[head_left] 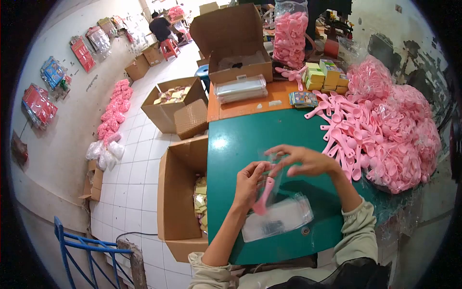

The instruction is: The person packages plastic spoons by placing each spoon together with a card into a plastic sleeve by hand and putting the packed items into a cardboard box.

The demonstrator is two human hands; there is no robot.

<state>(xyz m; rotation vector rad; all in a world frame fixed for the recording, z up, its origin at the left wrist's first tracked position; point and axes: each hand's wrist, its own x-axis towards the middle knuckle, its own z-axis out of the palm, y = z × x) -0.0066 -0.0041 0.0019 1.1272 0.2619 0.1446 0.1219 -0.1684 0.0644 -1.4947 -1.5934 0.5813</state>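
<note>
The left hand [248, 185] has its grip pinching a clear bag [275, 188], with a pink spoon [265, 193] just below the fingertips, above the tabletop [231, 144] and near stacked clear sleeves [291, 214]. The right hand [303, 161] is beside it, its grip spread.

The left forearm [224, 234] angles forward, its hand [248, 187] pinching thumb against fingers; the right forearm [345, 190] slants inward from a gathered sleeve [358, 230], and the right hand [304, 160] stretches parted, bent fingers toward the left fingertips, thumb held apart
</note>
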